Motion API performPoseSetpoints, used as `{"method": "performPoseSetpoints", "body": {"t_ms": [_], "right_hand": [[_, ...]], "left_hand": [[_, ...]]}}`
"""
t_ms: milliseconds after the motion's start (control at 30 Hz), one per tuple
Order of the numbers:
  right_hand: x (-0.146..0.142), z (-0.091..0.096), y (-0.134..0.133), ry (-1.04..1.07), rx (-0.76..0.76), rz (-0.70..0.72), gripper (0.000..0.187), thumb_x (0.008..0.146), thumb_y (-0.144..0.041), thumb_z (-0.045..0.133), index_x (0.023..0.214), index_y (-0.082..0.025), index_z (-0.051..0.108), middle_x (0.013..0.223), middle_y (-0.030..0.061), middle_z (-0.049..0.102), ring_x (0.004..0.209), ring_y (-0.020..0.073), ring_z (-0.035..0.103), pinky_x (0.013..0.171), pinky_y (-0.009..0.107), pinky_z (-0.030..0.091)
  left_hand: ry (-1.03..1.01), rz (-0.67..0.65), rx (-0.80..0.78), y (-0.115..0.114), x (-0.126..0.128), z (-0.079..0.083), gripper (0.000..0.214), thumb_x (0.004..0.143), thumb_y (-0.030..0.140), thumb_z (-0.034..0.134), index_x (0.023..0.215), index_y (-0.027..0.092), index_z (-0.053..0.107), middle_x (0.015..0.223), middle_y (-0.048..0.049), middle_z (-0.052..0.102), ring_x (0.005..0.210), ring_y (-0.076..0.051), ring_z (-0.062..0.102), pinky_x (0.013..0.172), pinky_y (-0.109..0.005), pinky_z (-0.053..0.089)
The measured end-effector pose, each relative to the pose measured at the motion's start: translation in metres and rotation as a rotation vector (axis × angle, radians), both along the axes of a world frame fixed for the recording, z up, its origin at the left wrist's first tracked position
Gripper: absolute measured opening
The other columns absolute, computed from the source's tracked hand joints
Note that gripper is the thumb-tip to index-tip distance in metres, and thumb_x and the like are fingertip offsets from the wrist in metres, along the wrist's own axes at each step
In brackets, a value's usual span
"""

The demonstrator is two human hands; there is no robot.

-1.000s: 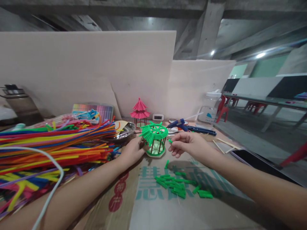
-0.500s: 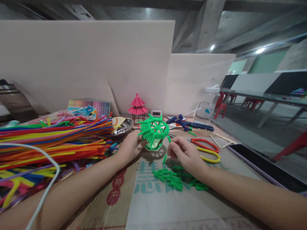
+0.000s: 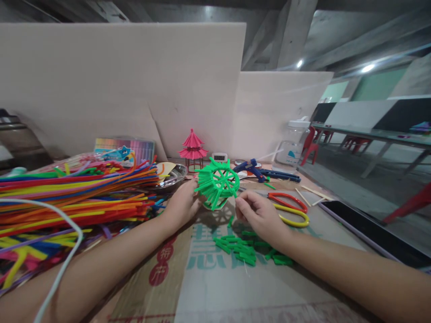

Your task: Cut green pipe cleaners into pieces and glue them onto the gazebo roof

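My left hand point(image 3: 183, 205) grips a small green pavilion model point(image 3: 217, 183) at its left side and tips its spoked roof toward me. My right hand point(image 3: 257, 214) hovers just right of the model with fingers pinched together; what they hold is too small to make out. Several short green stick pieces point(image 3: 247, 250) lie on the flattened cardboard point(image 3: 215, 287) below my right hand.
A heap of coloured pipe cleaners point(image 3: 74, 197) fills the left. A pink pavilion model point(image 3: 193, 148), a metal dish point(image 3: 173, 177), a blue glue gun point(image 3: 251, 167), red and yellow scissors point(image 3: 289, 208), a clear bottle point(image 3: 291, 146) and a dark tablet point(image 3: 367, 231) surround the work spot.
The green model has been tilted so its roof faces me. My right hand dropped lower and closer to me, fingers now pinched near the model's right edge.
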State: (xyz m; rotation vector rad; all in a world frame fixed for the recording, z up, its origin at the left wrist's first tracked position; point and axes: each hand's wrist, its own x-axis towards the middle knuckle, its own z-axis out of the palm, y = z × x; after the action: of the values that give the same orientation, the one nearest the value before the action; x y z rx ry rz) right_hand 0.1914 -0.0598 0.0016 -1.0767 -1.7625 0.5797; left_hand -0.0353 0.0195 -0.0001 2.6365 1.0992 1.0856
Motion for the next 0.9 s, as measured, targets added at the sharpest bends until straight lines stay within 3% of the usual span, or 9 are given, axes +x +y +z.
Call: {"method": "performPoseSetpoints", "body": {"t_ms": [333,900], "right_hand": [[-0.0012,-0.0020,0.0063,0.074,-0.131,0.050,0.031,0.094,-0.041,0.046,0.070,-0.021,0.050,0.058,-0.0028,0.054,0.052,0.0111,0.048,0.051,0.023,0.037],[-0.0026,-0.0012,0.0064,0.120,-0.176,0.091,0.032,0.093,-0.043,0.047,0.070,-0.021,0.050,0.056,-0.0038,0.053,0.050,0.0103,0.047,0.049,0.023,0.038]], "left_hand": [[0.022,0.004,-0.009,-0.0020,0.0006,0.0016,0.030,0.085,0.022,0.054,0.114,0.018,0.060,0.118,-0.0106,0.061,0.115,-0.025,0.054,0.102,-0.041,0.042],[0.020,0.019,-0.022,-0.0026,0.0008,0.0014,0.030,0.084,0.021,0.055,0.113,0.018,0.060,0.116,-0.0111,0.062,0.115,-0.026,0.054,0.102,-0.043,0.042]]}}
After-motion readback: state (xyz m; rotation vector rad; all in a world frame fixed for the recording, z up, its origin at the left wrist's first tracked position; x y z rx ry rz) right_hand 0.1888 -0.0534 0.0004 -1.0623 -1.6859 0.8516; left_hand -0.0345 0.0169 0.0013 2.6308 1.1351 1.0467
